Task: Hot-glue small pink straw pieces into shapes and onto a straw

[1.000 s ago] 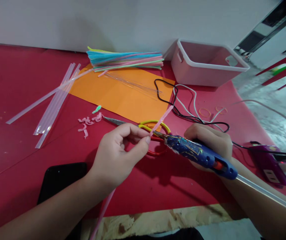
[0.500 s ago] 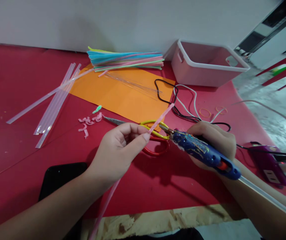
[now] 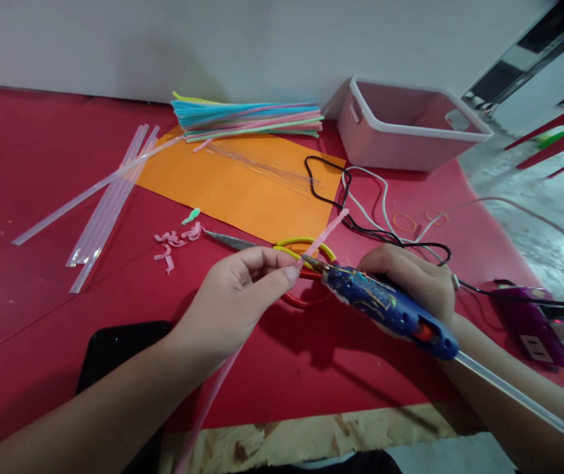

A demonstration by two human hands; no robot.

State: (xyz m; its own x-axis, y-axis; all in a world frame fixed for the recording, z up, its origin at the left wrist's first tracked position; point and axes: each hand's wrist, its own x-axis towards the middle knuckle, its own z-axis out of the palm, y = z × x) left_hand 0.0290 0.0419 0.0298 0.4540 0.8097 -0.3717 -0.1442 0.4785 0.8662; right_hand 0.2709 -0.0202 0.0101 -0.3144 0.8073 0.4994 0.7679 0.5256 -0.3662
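Between thumb and fingers, my left hand [image 3: 247, 299] pinches a pink fuzzy strip [image 3: 327, 233]; its short end points up and right, and its long part hangs below the hand. My right hand [image 3: 410, 283] is wrapped round a blue glue gun [image 3: 385, 303] with a clear glue stick [image 3: 523, 398] in its back. The gun's nozzle is at the strip, beside my left thumb; whether they touch is hard to tell. Under both lie scissors [image 3: 230, 241] with yellow and red handles. Curled pink pieces [image 3: 176, 238] and a green piece [image 3: 191, 216] lie to the left.
Behind are an orange sheet [image 3: 242, 191], a bundle of coloured pipe cleaners [image 3: 247, 118] and a pink bin [image 3: 400, 141]. Glue sticks [image 3: 108, 197] and a black phone [image 3: 114, 355] lie left. Cords [image 3: 385, 197] and a purple power strip [image 3: 533, 322] are at right.
The glue gun has moved left with my right hand, bringing its nozzle to the pink strip near my left thumb. The strip's short end has shifted slightly right and down.
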